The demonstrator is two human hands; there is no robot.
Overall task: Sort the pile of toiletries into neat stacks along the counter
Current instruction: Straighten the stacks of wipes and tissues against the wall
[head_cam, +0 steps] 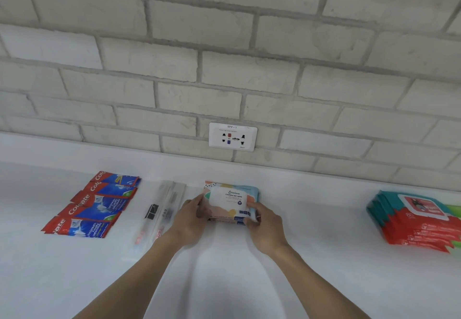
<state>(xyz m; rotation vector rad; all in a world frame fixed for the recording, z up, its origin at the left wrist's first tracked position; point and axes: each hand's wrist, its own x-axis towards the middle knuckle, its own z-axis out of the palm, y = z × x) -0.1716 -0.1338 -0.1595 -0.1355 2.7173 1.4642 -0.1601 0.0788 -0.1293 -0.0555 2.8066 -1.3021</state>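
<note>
**Both hands on the pastel wipes, mid-counter**

Head view, the only one.

- White counter [224, 281] runs left to right below a pale brick wall [224, 57]. A wall socket [233, 136] sits just above the counter's back edge.
- The pastel wipes stack [230, 200] lies flat at the middle of the counter, near the wall and directly below the socket. The top pack's white label faces up. More packs show beneath it, but I cannot tell how many.
- Left hand [192, 219]: grips the left side of the stack, fingers curled against the pack edges.
- Right hand [264, 226]: grips the right front corner of the stack, thumb on top and fingers wrapped round the side.
- To the left, well apart from the stack, the toothpaste sachets [94, 206] lie in an overlapping row of red and blue, running diagonally back towards the wall.
- Between the sachets and the left hand lie the clear toothbrush packs [162, 209], side by side. The left wrist covers part of them.
- Far right: the red and teal wipes stack [419, 221], several packs piled squarely. A green item at the frame edge beyond it is too cropped to identify.
</note>
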